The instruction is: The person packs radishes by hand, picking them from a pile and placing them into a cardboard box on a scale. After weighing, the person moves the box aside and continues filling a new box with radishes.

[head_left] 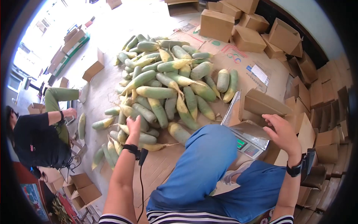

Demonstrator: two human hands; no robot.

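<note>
My left hand (133, 125) is at the near edge of a big heap of green radishes (154, 92). Its thumb and fingers are apart, with the fingertips right at a green-and-yellow radish (129, 111). On the right, my right hand (280, 131) is open, fingers spread toward the flap of an open cardboard box (265, 101). That box stands on a metal weighing scale (250, 148) with a lit green display, just beyond my knee. Both wrists wear black bands, and a cable hangs from the left one.
Flattened cardboard (238, 61) lies beneath the heap. Many empty cartons (215, 25) are piled at the back right and along the right side. Another person (39, 138) sits at the left near a loose radish (81, 126). An open carton (82, 189) stands at the lower left.
</note>
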